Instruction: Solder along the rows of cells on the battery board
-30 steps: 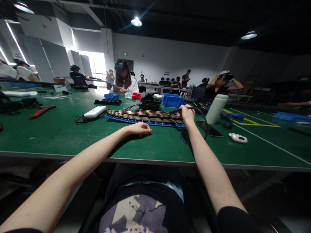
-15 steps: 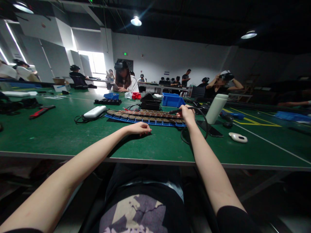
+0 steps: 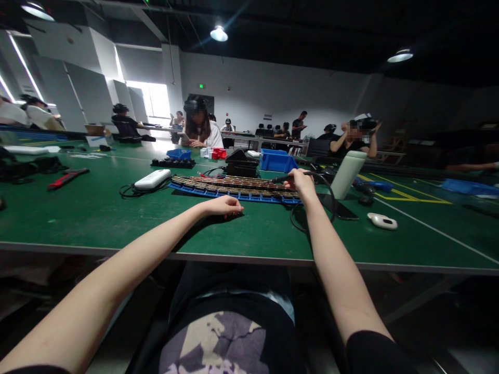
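My right hand (image 3: pixel 302 184) grips a thin black pen-like tool (image 3: pixel 281 178) whose cable (image 3: pixel 312 208) loops round my wrist. The tool's tip reaches over the right end of a long blue tray (image 3: pixel 230 193) that carries rows of brown strips. My left hand (image 3: pixel 223 206) rests on the green table (image 3: pixel 97 213) just in front of that tray, its fingers curled under and touching the surface. Nothing shows inside the left hand.
A white power bank (image 3: pixel 153 179) with a cord lies left of the tray. Behind it sit a black box (image 3: pixel 240 167) and a blue bin (image 3: pixel 276 161). A pale green bottle (image 3: pixel 348 174), a phone (image 3: pixel 340 206) and a white device (image 3: pixel 382 221) lie right. Several people work at other tables.
My right hand with the tool has edged slightly to the right over the tray's end. A person at the back right has lowered a raised arm. My left hand is still.
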The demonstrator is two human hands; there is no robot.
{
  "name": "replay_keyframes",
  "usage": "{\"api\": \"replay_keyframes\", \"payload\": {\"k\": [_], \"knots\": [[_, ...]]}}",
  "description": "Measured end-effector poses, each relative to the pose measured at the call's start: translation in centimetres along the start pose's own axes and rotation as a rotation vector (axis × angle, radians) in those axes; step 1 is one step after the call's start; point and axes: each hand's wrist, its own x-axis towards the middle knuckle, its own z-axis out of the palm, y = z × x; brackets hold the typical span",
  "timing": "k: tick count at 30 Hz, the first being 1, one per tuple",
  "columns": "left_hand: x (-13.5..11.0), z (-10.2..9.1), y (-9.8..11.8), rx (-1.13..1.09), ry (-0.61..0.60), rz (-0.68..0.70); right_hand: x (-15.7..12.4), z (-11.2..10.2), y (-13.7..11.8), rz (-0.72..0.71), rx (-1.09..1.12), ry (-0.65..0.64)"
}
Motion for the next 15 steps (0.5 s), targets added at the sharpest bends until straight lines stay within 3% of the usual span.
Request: {"api": "replay_keyframes", "payload": {"k": [15], "knots": [[0.06, 0.06, -0.09, -0.019, 0.001, 0.006, -0.09, 0.52, 0.78, -0.128, -0.052, 0.03]]}}
